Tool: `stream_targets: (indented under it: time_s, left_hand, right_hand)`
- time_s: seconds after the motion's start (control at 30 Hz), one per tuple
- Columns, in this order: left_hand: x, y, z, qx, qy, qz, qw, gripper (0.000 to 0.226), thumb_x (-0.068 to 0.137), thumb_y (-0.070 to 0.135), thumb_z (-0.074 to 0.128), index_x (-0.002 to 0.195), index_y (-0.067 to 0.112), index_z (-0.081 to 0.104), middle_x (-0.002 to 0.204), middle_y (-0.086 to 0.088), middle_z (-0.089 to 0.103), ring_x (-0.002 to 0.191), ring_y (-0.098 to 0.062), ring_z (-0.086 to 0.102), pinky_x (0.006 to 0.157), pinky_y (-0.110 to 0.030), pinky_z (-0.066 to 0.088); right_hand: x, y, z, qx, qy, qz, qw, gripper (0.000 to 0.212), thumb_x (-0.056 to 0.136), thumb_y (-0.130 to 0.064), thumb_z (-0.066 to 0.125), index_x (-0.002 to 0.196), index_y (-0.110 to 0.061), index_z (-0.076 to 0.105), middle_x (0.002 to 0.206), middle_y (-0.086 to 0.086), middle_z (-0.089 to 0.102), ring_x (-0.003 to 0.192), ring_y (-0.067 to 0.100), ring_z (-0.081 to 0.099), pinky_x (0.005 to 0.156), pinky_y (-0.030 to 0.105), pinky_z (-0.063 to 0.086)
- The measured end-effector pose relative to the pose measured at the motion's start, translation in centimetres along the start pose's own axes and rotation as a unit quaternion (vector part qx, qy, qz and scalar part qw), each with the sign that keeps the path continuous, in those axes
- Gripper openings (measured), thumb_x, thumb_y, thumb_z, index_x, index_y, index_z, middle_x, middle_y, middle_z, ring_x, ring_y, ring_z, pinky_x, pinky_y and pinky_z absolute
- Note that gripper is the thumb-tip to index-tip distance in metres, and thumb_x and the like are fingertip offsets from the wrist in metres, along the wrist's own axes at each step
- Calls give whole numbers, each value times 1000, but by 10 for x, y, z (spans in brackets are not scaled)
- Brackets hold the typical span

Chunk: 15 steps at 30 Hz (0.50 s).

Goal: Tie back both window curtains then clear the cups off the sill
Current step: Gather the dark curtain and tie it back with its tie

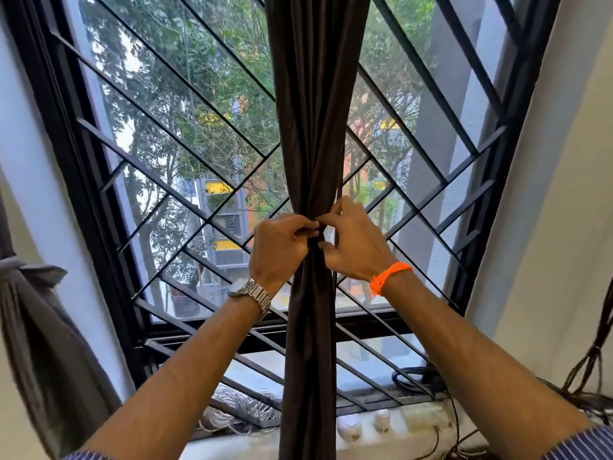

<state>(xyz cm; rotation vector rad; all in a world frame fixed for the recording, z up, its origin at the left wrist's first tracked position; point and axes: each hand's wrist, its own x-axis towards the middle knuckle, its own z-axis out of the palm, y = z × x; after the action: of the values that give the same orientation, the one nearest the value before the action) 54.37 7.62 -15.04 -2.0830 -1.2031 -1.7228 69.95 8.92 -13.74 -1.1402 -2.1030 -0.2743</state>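
A dark brown curtain (315, 94) hangs bunched down the middle of the window. My left hand (280, 249) and my right hand (353, 245) meet at its narrowest point, fingers pinched on a dark tie band wrapped round the gathered cloth. The band itself is mostly hidden under my fingers. Two small white cups (350, 429) (383, 421) stand on the sill (418, 423), just right of the curtain's lower end. At the far left, a grey curtain (36, 313) hangs tied with a band.
Black diagonal window grilles (172, 180) run behind the curtain. Coiled white cable (238, 410) lies on the sill at the left, and black cables (418, 376) lie at the right. More dark cords (593, 356) hang by the right wall.
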Motion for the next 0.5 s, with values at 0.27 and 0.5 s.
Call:
stream_targets:
  time_s: [0.27, 0.5]
  left_hand:
    - [19, 4, -5, -78, -25, -69, 994, 15, 70, 11, 83, 84, 15, 80, 81, 2, 76, 75, 2, 69, 75, -8, 50]
    - [27, -5, -8, -138, -58, -138, 979, 18, 67, 15, 87, 83, 16, 80, 76, 3, 75, 72, -8, 73, 73, -34, 60]
  right_hand:
    - [32, -4, -27, -49, -181, 31, 982, 54, 60, -44, 50, 106, -21, 66, 99, 2, 32, 107, 27, 33, 90, 52, 45]
    - [41, 7, -31, 3, -220, 24, 975, 44, 72, -31, 77, 114, -20, 68, 105, 6, 39, 105, 26, 41, 94, 42, 43]
